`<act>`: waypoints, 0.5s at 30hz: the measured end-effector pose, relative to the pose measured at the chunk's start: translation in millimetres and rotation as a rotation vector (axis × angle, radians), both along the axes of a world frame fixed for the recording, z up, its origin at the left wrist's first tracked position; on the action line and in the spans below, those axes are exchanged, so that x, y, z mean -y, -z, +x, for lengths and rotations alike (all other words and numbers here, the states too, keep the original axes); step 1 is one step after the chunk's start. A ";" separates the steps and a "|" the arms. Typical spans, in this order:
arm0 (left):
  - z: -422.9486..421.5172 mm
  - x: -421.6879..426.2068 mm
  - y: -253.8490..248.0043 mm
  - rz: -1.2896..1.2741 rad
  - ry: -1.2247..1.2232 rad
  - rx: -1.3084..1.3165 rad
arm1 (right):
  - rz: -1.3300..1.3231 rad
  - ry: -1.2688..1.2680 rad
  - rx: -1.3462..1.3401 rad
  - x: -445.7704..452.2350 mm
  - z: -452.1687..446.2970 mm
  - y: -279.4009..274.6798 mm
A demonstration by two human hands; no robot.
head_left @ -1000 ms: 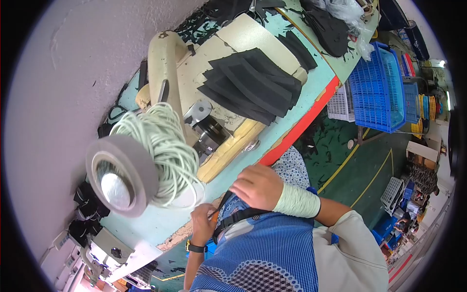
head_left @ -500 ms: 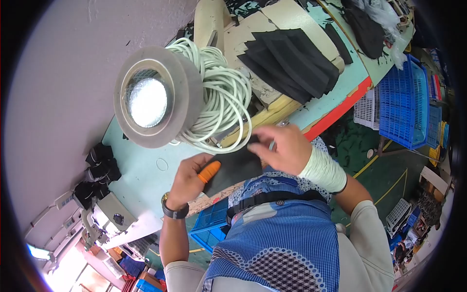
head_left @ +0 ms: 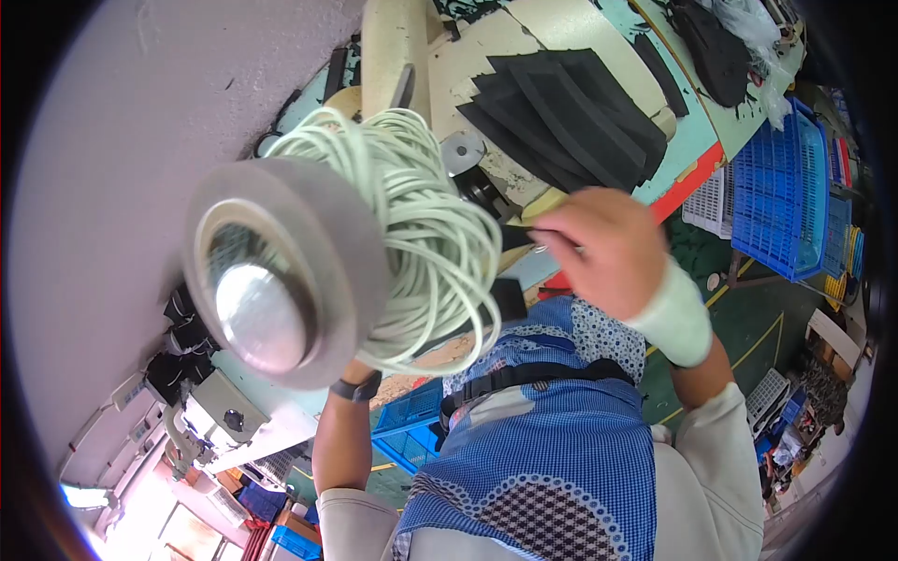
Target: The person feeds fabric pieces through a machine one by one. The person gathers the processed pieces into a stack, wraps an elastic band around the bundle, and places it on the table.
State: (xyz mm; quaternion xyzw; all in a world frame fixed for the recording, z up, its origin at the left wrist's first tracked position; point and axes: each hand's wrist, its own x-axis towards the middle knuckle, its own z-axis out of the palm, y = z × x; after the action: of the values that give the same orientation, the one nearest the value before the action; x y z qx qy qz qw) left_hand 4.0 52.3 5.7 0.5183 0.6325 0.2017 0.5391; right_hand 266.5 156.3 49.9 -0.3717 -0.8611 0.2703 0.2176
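Note:
My right hand (head_left: 608, 251), blurred by motion and with a pale wrapping round its wrist, has its thumb and fingers pinched together. At the fingertips a black strip (head_left: 517, 236) shows, partly covered by the cord. My left hand is hidden behind a round grey lamp (head_left: 290, 271) and its bundle of pale cord (head_left: 426, 224); only the wrist with a dark watch (head_left: 356, 385) shows below. A flat black piece (head_left: 511, 299) sticks out from under the cord between the hands.
Beyond my right hand, a fanned stack of black cut pieces (head_left: 571, 122) lies on a worn machine bed (head_left: 505, 37). A metal disc (head_left: 462, 151) stands beside the cord. Blue crates (head_left: 776, 201) are at the right. A blue basket (head_left: 409, 425) sits under the table edge.
My right hand has moved up and to the right, away from the black piece. The lamp and cord now appear larger and lower, covering my left hand. The view has shifted slightly.

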 end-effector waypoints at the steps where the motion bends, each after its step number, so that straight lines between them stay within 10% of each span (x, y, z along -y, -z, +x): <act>1: -10.1 17.6 7.9 -0.100 -0.096 0.039 | 0.118 0.126 -0.053 2.0 10.8 -16.4; 6: -87.0 108.5 85.6 -0.261 -0.550 0.517 | 0.479 0.210 0.167 -25.3 15.1 -11.9; 9: -28.4 39.6 -7.5 -0.236 -0.355 0.210 | 0.170 0.047 -0.001 -2.6 -1.2 -1.6; 15: -20.5 17.9 35.9 0.051 -0.054 -0.046 | 0.097 -0.055 0.078 -10.5 -39.5 30.3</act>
State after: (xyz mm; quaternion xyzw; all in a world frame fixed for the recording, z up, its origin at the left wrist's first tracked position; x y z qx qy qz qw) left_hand -16.5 34.4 -30.2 0.5192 0.6531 0.2204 0.5053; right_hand 227.0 166.9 19.6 -0.3472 -0.8908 0.2193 0.1944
